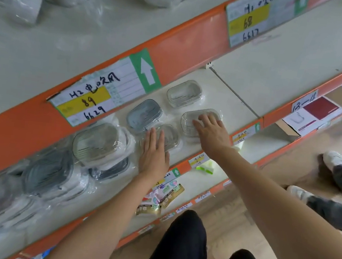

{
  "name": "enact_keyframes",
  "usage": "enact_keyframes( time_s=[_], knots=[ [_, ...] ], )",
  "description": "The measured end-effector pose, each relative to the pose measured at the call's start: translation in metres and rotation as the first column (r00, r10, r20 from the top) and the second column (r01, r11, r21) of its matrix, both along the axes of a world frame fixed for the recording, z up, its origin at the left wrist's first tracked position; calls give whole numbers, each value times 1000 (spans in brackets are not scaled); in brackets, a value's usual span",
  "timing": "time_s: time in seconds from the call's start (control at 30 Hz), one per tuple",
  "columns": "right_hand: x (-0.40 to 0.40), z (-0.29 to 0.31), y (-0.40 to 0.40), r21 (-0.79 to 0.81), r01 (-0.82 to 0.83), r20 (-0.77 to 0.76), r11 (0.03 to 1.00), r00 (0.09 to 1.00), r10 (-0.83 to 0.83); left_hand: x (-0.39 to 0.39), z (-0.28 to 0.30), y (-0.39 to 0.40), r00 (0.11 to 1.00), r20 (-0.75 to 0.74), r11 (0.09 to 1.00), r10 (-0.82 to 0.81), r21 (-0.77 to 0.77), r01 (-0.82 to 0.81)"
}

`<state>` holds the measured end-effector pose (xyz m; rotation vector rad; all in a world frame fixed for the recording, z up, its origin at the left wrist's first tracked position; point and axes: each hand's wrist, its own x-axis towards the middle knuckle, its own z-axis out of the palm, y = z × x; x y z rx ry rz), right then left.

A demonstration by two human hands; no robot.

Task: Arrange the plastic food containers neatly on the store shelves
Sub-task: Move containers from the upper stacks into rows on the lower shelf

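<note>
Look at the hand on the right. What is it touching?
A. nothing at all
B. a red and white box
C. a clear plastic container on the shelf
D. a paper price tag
C: the right hand lies with straight fingers on top of a clear plastic container on the shelf, away from the price tags and boxes.

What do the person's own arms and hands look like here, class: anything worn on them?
Both forearms are bare, with no sleeves in view. The left hand and right hand wear no gloves, and no rings, watch or wristband can be seen. Black trousers show below.
</note>
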<state>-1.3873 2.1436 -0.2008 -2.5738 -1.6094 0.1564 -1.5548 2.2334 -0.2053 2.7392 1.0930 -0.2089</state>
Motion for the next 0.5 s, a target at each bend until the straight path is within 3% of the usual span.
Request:
enact_keyframes(
  time_s=[0.23, 0.5],
  knots=[
    [-16, 25, -29, -72, -33, -60, 997, 998, 29, -18, 36, -14, 1000, -10, 997, -11, -77, 10],
    [-48, 99, -81, -65, -212, -120, 975, 972, 203, -51, 109, -68, 994, -31, 992, -106, -77, 103]
  ],
)
